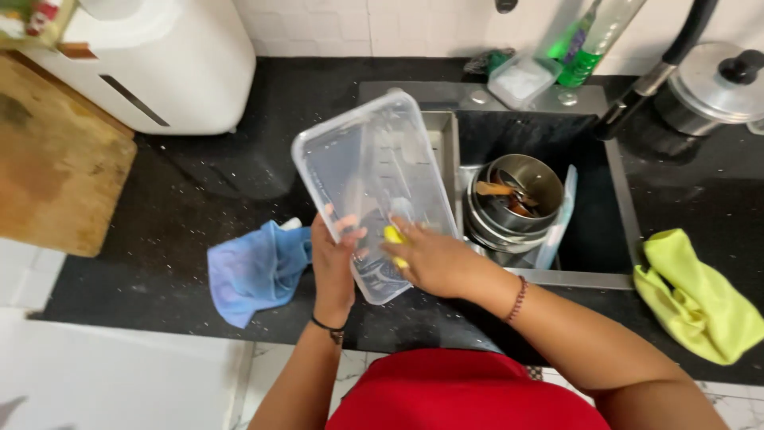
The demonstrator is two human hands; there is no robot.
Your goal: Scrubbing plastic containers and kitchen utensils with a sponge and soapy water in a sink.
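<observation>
My left hand [333,259] grips the near end of a clear rectangular plastic container [374,179], held tilted above the left side of the sink [617,191]. My right hand [430,256] presses a yellow sponge [393,236] against the container's near edge. The inside of the container looks wet, and the sink's drain rack shows through it.
Steel pots [513,203] with a wooden utensil and a clear lid stand in the sink. A blue cloth [255,271] lies on the black counter at left, a yellow-green cloth [700,299] at right. Behind are a white appliance [159,64], a wooden board [56,159], a green bottle [585,48], a small tub [521,78], a black faucet [652,76] and a lidded pot [716,87].
</observation>
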